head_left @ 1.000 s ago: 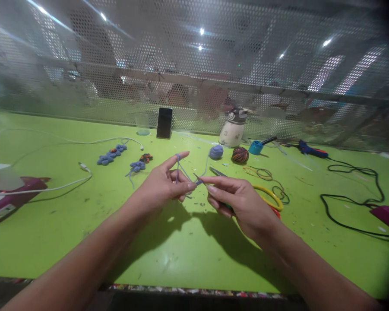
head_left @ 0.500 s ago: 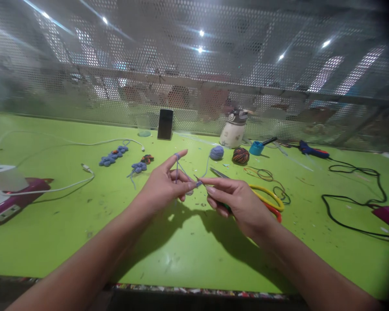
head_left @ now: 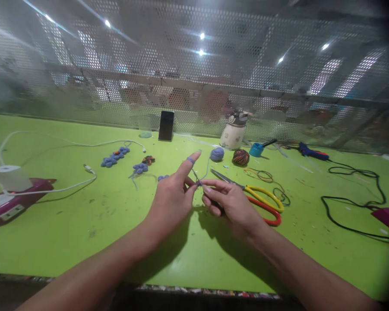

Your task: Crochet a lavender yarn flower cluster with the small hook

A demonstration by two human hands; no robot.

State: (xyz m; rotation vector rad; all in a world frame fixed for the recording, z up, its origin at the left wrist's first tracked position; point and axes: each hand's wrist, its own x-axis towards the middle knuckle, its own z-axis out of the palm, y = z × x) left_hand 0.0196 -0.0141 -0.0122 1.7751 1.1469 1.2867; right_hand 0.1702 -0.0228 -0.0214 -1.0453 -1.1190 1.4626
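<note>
My left hand [head_left: 171, 196] pinches a small piece of blue-purple crochet work [head_left: 199, 183] between thumb and fingers. A strand of yarn [head_left: 191, 160] loops round its raised index finger. My right hand [head_left: 235, 201] grips a thin crochet hook [head_left: 195, 174], whose shaft points up and left beside the strand; most of its handle is hidden in the palm. From the work, yarn runs back to the blue-purple yarn ball [head_left: 217, 154]. Part of a blue crocheted piece [head_left: 162, 177] shows behind my left hand. Scissors [head_left: 262, 196] with yellow and red handles lie beyond my right hand.
Crocheted flowers [head_left: 115, 157] lie at left, near a purple power strip [head_left: 22, 201] with a white charger. Behind stand a phone [head_left: 166, 125], a cup [head_left: 145, 127] and a white bottle [head_left: 233, 131]. A multicoloured yarn ball [head_left: 240, 157] and glue gun [head_left: 312, 151] sit at right.
My left hand has moved right and turned, showing more of its back, closer to my right hand. The blue piece behind it and more of the scissors now show.
</note>
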